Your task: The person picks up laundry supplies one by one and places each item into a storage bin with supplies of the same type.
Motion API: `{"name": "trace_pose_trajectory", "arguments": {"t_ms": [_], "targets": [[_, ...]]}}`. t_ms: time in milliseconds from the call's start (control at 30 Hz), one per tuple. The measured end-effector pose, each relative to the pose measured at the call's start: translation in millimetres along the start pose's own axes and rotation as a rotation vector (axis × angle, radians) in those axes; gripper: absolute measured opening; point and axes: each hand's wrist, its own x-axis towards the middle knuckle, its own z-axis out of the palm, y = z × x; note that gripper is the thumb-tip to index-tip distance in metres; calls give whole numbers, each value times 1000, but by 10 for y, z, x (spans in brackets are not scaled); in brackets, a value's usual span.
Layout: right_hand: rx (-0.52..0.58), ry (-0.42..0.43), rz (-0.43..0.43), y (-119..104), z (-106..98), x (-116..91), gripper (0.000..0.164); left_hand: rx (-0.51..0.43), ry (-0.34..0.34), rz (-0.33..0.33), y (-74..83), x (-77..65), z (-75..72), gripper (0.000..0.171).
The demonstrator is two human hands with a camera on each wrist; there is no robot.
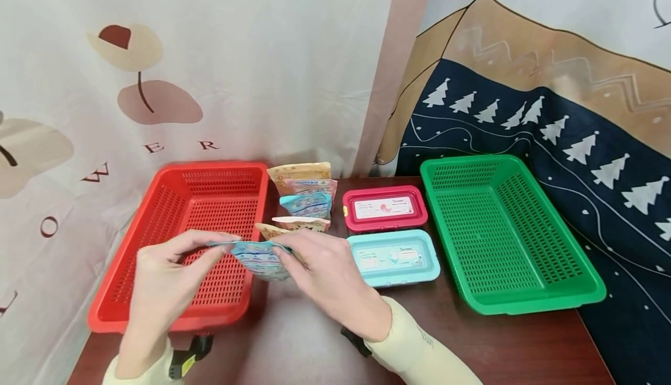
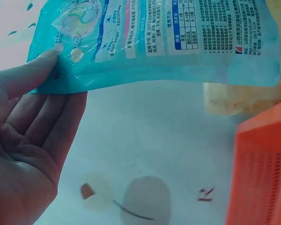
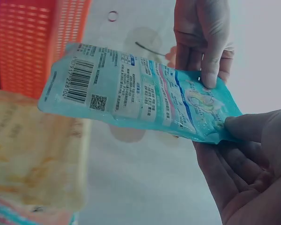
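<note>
A light blue plastic pouch [image 1: 260, 258] with printed text, a barcode and coloured swirls hangs between both hands. My left hand [image 1: 166, 274] pinches one top corner between thumb and fingers, over the near side of the red basket [image 1: 173, 324]. The opposite top corner is pinched by my right hand [image 1: 327, 277]. In the right wrist view, the pouch [image 3: 131, 91] shows its printed back, with thumbs on that face and fingers behind. Just beyond the right hand stands a row of upright pouches, among them a tan one [image 1: 300, 170] and another blue one [image 1: 306, 204].
Right of the pouches lie a pink wipes-style box [image 1: 385, 207] and a light blue box [image 1: 395, 257], both lidded. A green basket [image 1: 524, 300] stands at the right of the dark table [image 1: 419, 338]. Printed curtains [image 1: 293, 53] hang behind.
</note>
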Motion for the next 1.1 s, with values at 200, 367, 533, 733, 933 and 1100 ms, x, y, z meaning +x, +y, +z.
{"name": "trace_pose_trajectory", "arguments": {"t_ms": [200, 367, 533, 733, 933, 1100], "targets": [[-45, -29, -52, -145, -23, 300, 15, -142, 92, 82, 7, 101, -172, 32], [-104, -125, -1, -254, -61, 578, 14, -176, 162, 67, 13, 232, -300, 26], [-210, -268, 20, -288, -15, 886, 19, -238, 196, 62, -114, 410, -456, 21], [-333, -381, -12, -223, 132, 1188, 19, -245, 190, -5, -320, 584, -571, 21], [-419, -383, -45, -54, 331, 1400, 22, -165, 193, -93, -494, 703, -591, 21], [-439, -433, -18, 95, 523, 1549, 21, 29, 210, -153, -646, 782, -572, 19]]}}
